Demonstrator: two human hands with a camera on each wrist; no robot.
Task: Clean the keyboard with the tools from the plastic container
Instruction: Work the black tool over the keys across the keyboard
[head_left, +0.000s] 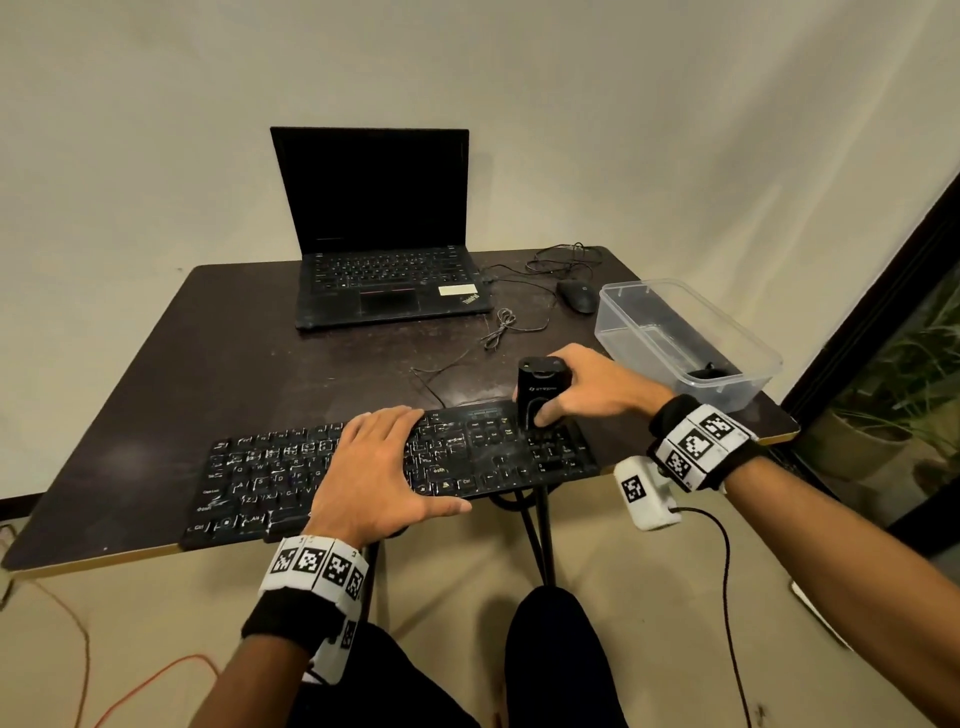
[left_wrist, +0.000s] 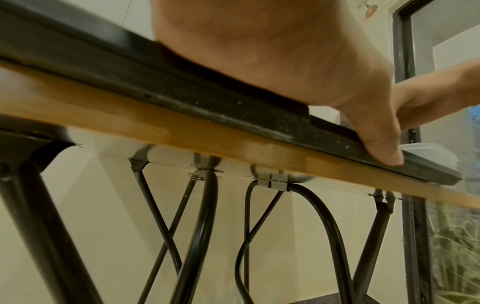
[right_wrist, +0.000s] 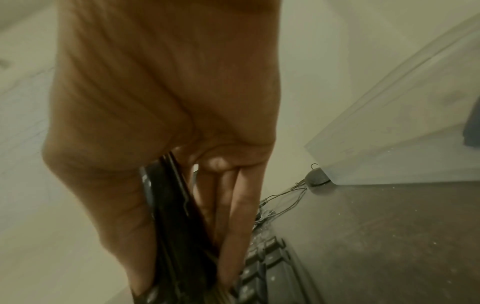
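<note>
Keyboard (head_left: 395, 467) lies along the table's (head_left: 208, 332) near edge; left hand (head_left: 376, 470) flat, fingers straight; right hand (head_left: 582, 387) grips a black vacuum (head_left: 537, 395).

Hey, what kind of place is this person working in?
Most likely a makeshift computer desk in a plain room at home or in an office. A dark folding table against a bare wall carries an open laptop, a wired mouse and a dusty keyboard.

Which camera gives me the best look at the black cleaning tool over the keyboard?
The head view: it shows the whole black cleaning tool upright in the right hand, over the right end of the keyboard. The right wrist view shows only a blurred dark strip between the fingers. The left wrist view does not show it.
</note>
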